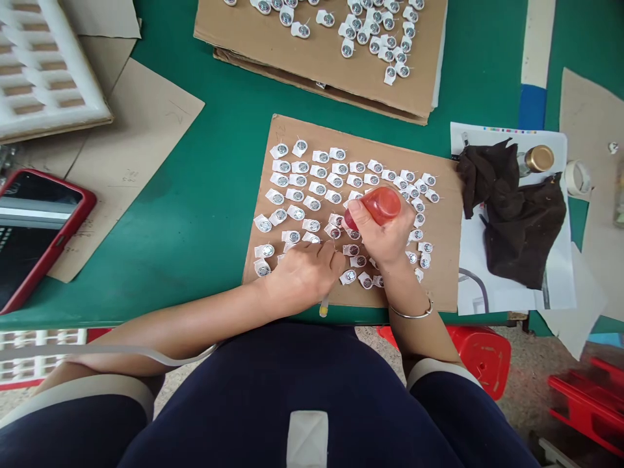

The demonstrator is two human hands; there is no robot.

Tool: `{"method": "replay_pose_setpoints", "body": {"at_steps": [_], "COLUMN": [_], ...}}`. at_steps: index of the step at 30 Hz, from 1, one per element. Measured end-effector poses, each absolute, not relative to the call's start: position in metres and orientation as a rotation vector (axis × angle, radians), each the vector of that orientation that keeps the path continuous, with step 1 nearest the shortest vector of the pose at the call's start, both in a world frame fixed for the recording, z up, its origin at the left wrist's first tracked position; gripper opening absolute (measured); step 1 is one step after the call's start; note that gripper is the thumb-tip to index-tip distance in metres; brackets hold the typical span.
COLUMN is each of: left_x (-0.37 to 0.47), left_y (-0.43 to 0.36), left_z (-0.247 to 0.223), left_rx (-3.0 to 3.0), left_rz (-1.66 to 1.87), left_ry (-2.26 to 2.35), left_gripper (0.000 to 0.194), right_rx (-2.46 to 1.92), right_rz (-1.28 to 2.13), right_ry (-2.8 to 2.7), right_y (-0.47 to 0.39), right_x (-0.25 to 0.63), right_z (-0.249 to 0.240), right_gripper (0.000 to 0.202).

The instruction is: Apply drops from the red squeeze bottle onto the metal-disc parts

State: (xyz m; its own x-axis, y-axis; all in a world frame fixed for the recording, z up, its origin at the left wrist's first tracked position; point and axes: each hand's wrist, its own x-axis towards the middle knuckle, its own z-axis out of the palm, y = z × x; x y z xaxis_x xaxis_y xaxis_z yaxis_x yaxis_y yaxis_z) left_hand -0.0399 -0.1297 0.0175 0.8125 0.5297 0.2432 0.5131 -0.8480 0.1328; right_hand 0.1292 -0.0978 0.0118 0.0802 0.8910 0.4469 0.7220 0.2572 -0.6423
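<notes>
Head view, right hand (385, 244) gripping red bulb (381, 203) (upright)

A glossy red rubber-like bulb (381, 203) is seen above matt brown cardboard (441, 273); beside the cardboard, dark crumpled cloth (517, 221) is laid on smooth printed paper (470, 253).

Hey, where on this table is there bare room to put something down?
Bare green table lies between the near cardboard sheet and the phone, and in the strip before the far cardboard sheet. The near sheet is crowded with small white parts around both the left hand and right hand. A dark cloth covers the paper to the right.
</notes>
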Motion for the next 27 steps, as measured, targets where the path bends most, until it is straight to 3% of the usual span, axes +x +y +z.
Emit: {"method": "replay_pose_setpoints", "body": {"at_steps": [14, 27], "left_x": [-0.051, -0.053], "left_y": [-0.116, -0.106], "left_z": [0.015, 0.018], "left_rx": [2.669, 2.211], "left_rz": [0.413, 0.587], "left_ry": [0.924, 0.937], "left_gripper": [0.005, 0.007], "right_rx": [-1.468, -1.391], "right_rz": [0.254, 0.243], "right_ry": [-1.710, -1.744], "right_y": [-0.099, -0.099], "right_x": [0.132, 0.132], "right_z": [0.013, 0.011], "right_gripper": [0.023, 0.022]}}
